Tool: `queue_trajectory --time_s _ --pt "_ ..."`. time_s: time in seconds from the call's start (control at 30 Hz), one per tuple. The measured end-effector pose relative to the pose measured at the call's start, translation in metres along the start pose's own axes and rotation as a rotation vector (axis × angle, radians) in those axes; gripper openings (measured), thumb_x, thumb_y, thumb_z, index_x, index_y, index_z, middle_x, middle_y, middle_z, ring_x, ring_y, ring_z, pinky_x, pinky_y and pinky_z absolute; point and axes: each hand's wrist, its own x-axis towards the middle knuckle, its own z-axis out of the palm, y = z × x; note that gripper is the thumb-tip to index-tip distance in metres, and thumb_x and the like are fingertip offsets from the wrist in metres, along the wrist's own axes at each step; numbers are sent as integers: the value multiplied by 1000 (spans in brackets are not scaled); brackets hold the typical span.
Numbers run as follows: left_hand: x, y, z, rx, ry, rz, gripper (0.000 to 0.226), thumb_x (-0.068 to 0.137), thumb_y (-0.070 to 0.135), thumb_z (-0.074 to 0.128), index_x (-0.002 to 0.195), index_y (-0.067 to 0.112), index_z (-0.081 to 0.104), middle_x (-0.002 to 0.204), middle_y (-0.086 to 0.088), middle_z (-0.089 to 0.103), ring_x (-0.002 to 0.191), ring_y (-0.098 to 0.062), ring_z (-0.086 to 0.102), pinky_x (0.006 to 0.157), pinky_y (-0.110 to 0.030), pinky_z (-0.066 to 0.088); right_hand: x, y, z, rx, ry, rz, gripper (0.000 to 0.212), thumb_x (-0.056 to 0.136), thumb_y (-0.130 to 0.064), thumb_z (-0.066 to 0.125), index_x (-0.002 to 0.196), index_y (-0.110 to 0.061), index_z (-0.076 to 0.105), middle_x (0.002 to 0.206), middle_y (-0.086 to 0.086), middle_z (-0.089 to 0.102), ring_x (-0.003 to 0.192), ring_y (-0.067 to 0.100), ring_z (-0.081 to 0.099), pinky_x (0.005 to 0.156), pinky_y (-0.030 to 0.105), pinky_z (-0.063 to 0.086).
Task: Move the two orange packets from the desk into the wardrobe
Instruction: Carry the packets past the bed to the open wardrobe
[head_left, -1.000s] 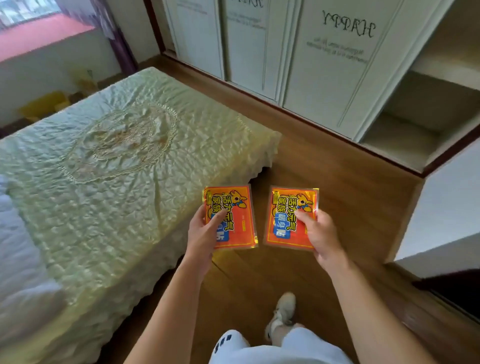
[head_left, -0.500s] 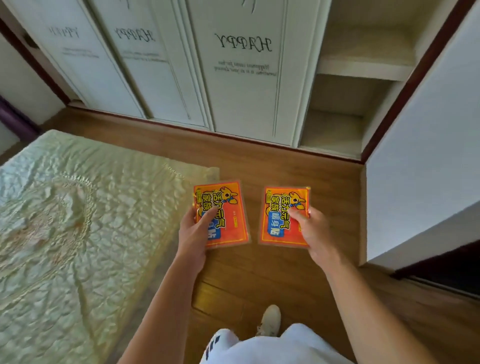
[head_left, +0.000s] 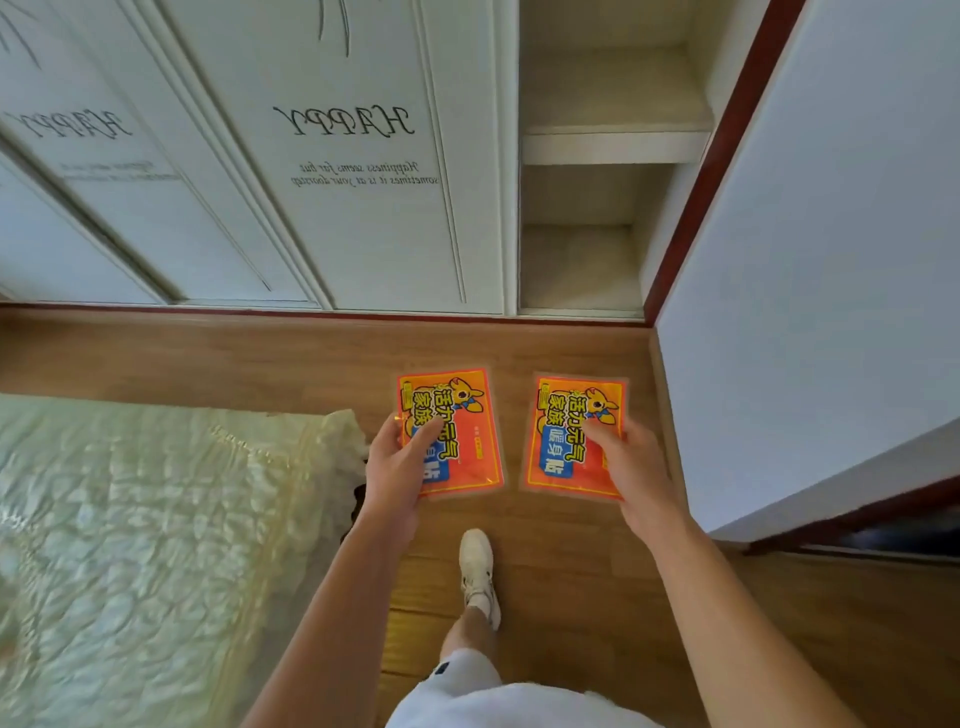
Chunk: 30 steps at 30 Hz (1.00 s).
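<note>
One orange packet (head_left: 457, 431) is pinched in the left hand (head_left: 397, 467), the other packet (head_left: 571, 436) in the right hand (head_left: 631, 465), long axes aimed at the open wardrobe shelves (head_left: 613, 140) ahead, nearer the right hand.

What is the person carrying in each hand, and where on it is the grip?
Each hand holds one orange packet. The left hand pinches the left packet at its lower left edge; the right hand pinches the right packet at its lower right edge.

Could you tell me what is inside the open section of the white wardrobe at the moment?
The open section of the white wardrobe shows only bare cream shelves; no packet lies there. Its upper part is cut off by the frame, and the closed white doors hide the rest.
</note>
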Motion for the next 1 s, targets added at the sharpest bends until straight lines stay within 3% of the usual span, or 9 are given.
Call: queue_trajectory --time_s 0.37,0.53,0.73,0.83,1.0 --pt "191 77 106 48 -114 -41 24 85 23 71 108 21 63 100 -5 77 90 -27 74 84 -53 57 182 -95 11 31 166 32 4 93 -29 62 97 -31 63 99 -2 73 90 19 71 81 39 57" --pt "267 127 163 71 -174 -4 15 87 21 69 101 23 65 92 -1 77 79 -19 75 62 -32 60 257 -148 9 35 234 9 8 93 -31 62 101 -31 64 98 -5 74 88 18 72 73 35 57" --pt "330 150 225 89 -232 -44 12 88 17 66 97 25 66 85 3 78 78 -18 75 66 -35 59 316 -176 -9 60 278 -1 27 94 -32 60 120 -27 60 107 -3 72 89 16 71 62 27 53" --pt "356 152 260 94 -256 -57 12 88 15 65 97 24 65 83 3 78 75 -17 75 60 -31 58 351 -183 -25 62 300 2 31 94 -33 60 124 -25 59 111 0 72 93 19 71 69 31 56" --pt "410 157 337 120 -270 -66 12 87 14 66 95 22 68 93 -6 77 81 -24 74 72 -40 59 427 -204 -66 127 315 29 22 92 -30 62 114 -24 65 106 2 74 94 24 72 88 47 58"
